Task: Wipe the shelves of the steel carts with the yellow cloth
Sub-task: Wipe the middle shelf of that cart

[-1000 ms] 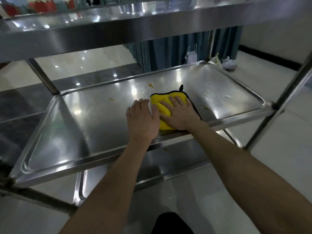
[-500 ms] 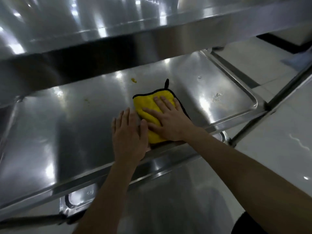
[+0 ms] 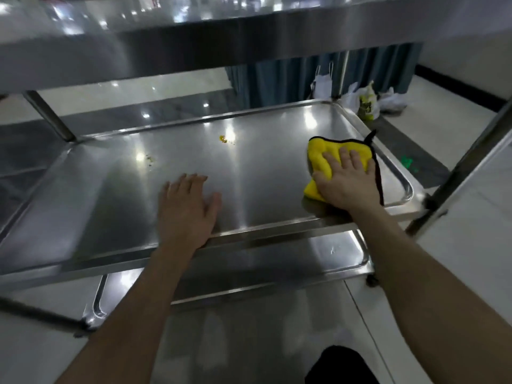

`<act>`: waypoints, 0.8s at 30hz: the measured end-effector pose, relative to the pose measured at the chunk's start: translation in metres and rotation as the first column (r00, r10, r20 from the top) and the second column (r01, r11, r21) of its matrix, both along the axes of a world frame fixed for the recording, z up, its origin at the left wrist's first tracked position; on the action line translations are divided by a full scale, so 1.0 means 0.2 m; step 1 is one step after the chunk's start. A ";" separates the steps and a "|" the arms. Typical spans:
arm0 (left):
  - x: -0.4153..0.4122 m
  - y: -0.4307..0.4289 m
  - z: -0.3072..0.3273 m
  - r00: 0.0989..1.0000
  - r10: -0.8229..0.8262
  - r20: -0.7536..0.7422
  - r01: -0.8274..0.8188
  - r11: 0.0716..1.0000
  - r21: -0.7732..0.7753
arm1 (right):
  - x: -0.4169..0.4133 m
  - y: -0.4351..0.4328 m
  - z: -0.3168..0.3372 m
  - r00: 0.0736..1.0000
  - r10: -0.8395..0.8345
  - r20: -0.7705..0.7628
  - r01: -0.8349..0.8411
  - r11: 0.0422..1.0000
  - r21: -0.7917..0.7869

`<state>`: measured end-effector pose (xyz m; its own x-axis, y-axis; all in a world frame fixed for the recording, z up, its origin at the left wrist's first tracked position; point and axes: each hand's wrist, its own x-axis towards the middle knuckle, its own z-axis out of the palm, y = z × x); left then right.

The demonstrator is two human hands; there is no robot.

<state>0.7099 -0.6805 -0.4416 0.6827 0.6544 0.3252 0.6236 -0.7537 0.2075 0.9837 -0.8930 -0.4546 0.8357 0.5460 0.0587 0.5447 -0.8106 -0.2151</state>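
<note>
Work is judged approx. midway on the middle tray-shaped steel shelf (image 3: 263, 184) of the cart. The folded yellow microfibre cloth w/ black edging (image 3: 322, 159) is found at the shelf's right end, near the front-right corner. It is pressed flat under the right hand (image 3: 346, 185), whose fingers are spread & laid straight over it; nothing is pinched. The left hand (image 3: 188, 209) is laid palm-down on bare steel just inside the front rim, fingers straight, well apart from the cloth.

Left to do, as judged: the yellow crumbs (image 3: 224, 139) near back-centre & the smaller dark specks (image 3: 149, 159) left of centre aren't yet cleared. A faint mark is seen on the lower steel shelf (image 3: 277, 261), so it's prob. unwiped. The top steel shelf (image 3: 194, 48) can't be assessed from below. No other carts are shown.

Writing: a dark print is noted on the white & yellow-green plastic bag (image 3: 366, 103) on the floor behind, but it's too blurred to be read. No brand is seen on cloth or cart.
</note>
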 end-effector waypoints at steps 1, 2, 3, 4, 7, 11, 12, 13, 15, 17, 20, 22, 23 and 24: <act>0.05 -0.05 0.01 0.999 0.035 0.019 -0.034 0.999 -0.026 | -0.01 0.02 -0.01 1.000 0.010 -0.004 -0.010 1.000 0.013; 0.13 -0.12 0.02 0.997 0.056 0.047 -0.053 0.997 -0.061 | -0.01 0.03 -0.01 1.000 0.026 -0.014 -0.025 0.999 0.021; 0.22 -0.19 0.02 0.996 0.056 0.067 -0.051 0.996 -0.074 | 0.00 0.02 -0.01 0.999 0.045 -0.023 -0.044 0.999 0.025; 0.30 -0.27 0.02 0.996 0.046 0.075 -0.041 0.996 -0.075 | 0.01 0.02 -0.02 0.998 0.064 -0.023 -0.063 0.998 0.027; 0.48 -0.42 -0.02 0.999 0.031 0.042 -0.027 0.994 -0.106 | 0.05 0.01 -0.03 0.993 0.115 -0.027 -0.115 0.993 0.001; 0.51 -0.41 -0.07 0.996 0.088 0.009 -0.087 0.993 -0.080 | 0.04 -0.04 0.00 0.957 0.290 -0.004 -0.290 0.955 -0.070; 0.50 -0.41 -0.08 0.996 0.087 0.008 -0.086 0.994 -0.062 | 0.03 -0.06 0.00 0.919 0.393 0.002 -0.392 0.916 -0.084; 0.49 -0.41 -0.09 0.996 0.084 0.015 -0.084 0.995 -0.045 | 0.03 -0.10 0.00 0.869 0.494 0.008 -0.492 0.866 -0.088; 0.48 -0.39 -0.10 0.995 0.093 0.032 -0.091 0.995 -0.050 | 0.09 -0.18 0.01 0.778 0.627 -0.044 -0.629 0.774 -0.077; 0.46 -0.40 -0.10 0.993 0.109 0.036 -0.106 0.993 -0.056 | 0.23 -0.24 0.02 0.790 0.607 -0.089 -0.613 0.786 -0.083; 0.47 -0.43 -0.10 0.996 0.068 0.049 -0.067 0.998 -0.018 | 0.44 -0.18 0.01 0.950 0.312 -0.020 -0.311 0.941 -0.133; 0.50 -0.44 -0.10 0.997 0.053 0.053 -0.053 0.999 -0.005 | 0.48 -0.02 0.03 0.980 0.197 -0.024 -0.198 0.972 -0.127; 0.52 -0.44 -0.10 0.997 0.052 0.057 -0.052 0.999 0.004 | 0.46 0.07 0.04 0.980 0.195 -0.042 -0.199 0.972 -0.125; 0.53 -0.44 -0.10 0.996 0.058 0.061 -0.059 0.998 0.016 | 0.44 0.16 0.06 0.976 0.213 -0.054 -0.218 0.967 -0.131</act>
